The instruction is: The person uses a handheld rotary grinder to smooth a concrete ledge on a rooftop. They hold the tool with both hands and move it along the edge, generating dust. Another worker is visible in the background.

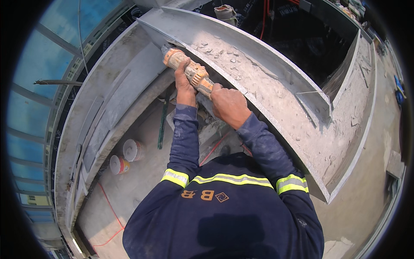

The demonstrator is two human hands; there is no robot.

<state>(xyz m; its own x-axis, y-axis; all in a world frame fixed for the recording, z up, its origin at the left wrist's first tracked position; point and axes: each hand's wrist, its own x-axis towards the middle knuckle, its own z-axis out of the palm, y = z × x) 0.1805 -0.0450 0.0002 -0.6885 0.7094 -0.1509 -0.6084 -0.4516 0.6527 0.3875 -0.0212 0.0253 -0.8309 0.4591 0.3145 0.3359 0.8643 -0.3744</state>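
A dusty orange power grinder (196, 74) is held at the top middle, its head against the edge of a pale grey, dust-coated slab channel (233, 64). My left hand (183, 86) wraps round the front of the grinder's body, just behind the head. My right hand (228, 103) is closed on the grinder's rear end, lower and to the right. Whatever part of the tool meets the edge is too small to make out. Grit and broken chips lie along the channel, and below the tool is a dark gap under its edge.
Two buckets (131, 150) stand on the floor at lower left, near a red cord (110, 203). A curved ledge (82, 125) with long strips runs down the left. A green bar (163, 123) stands below my left hand. A dark recess and a sack (226, 15) are at the top.
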